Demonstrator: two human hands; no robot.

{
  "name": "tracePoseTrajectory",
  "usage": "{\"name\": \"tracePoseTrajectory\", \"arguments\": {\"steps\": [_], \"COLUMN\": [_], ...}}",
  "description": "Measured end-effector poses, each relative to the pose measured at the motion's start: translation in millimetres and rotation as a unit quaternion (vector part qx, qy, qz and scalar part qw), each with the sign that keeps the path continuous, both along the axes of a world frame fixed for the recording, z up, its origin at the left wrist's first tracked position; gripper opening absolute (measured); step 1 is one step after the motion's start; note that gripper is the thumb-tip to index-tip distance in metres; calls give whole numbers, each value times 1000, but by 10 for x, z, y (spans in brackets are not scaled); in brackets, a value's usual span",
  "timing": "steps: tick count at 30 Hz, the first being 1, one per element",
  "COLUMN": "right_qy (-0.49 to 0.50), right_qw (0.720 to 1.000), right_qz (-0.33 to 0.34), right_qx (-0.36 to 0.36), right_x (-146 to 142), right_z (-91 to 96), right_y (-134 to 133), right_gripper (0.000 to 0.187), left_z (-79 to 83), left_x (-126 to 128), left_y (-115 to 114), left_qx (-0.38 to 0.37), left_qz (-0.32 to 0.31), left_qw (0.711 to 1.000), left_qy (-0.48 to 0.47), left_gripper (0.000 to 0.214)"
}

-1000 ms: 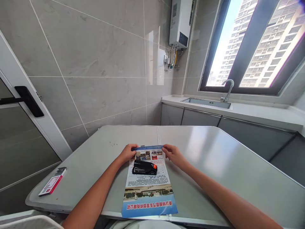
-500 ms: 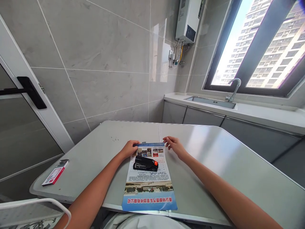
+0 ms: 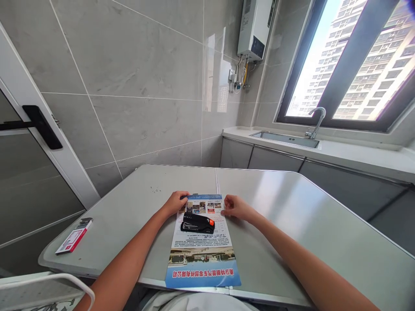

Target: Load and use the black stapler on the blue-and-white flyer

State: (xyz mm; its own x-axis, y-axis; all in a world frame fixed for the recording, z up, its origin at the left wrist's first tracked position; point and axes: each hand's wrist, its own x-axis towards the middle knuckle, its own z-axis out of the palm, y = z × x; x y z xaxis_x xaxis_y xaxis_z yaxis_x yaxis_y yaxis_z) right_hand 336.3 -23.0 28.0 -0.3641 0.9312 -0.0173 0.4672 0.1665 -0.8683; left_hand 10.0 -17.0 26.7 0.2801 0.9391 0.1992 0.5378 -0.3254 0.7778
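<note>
A printed flyer [image 3: 202, 242], with photos, blocks of text and a blue band with red lettering at its near end, lies flat on the table. On its upper half rests a black stapler [image 3: 197, 223] with an orange patch at its right end. My left hand [image 3: 177, 202] is closed at the flyer's far left corner, thumb over the sheet and fingertips partly hidden. At the far right side, my right hand [image 3: 238, 208] has its fingers curled in, the thumb reaching the flyer's edge. I see nothing between its fingers. The stapler is touched by neither hand.
A red and white packet [image 3: 74, 236] lies near the left end of the pale table [image 3: 275, 242]. A white rack-like object [image 3: 42, 287] stands at the lower left. Farther back are a counter with a sink [image 3: 285, 139], a window and a door.
My right hand has come slightly nearer along the flyer's right edge, and its spread fingers have curled in. My left hand, the flyer and the stapler stay in place.
</note>
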Motion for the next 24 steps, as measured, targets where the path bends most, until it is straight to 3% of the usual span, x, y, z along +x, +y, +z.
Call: {"name": "tracePoseTrajectory", "arguments": {"steps": [3, 7, 9, 12, 15, 18, 24], "right_qy": [-65, -131, -140, -143, -146, -144, -109], "right_qw": [995, 976, 954, 898, 872, 862, 850], "right_qz": [23, 84, 152, 292, 368, 407, 462], "right_qx": [66, 154, 218, 296, 287, 265, 228], "right_x": [-51, -132, -130, -90, -58, -52, -81], "right_z": [33, 104, 137, 180, 224, 269, 305], "right_y": [-80, -161, -190, -232, -269, -290, -324], "right_gripper": [47, 38, 30, 20, 36, 53, 67], "left_z": [48, 109, 123, 128, 132, 140, 128], "left_x": [-5, -44, -67, -87, -105, -138, -211], "left_y": [-27, -59, -69, -78, -84, -80, -50], "left_qx": [13, 42, 48, 47, 50, 61, 88], "left_qz": [3, 18, 29, 38, 41, 43, 57], "left_qw": [1000, 992, 983, 965, 956, 950, 941], "left_qy": [22, 115, 177, 254, 287, 303, 321], "left_gripper": [31, 34, 30, 25, 23, 19, 10]}}
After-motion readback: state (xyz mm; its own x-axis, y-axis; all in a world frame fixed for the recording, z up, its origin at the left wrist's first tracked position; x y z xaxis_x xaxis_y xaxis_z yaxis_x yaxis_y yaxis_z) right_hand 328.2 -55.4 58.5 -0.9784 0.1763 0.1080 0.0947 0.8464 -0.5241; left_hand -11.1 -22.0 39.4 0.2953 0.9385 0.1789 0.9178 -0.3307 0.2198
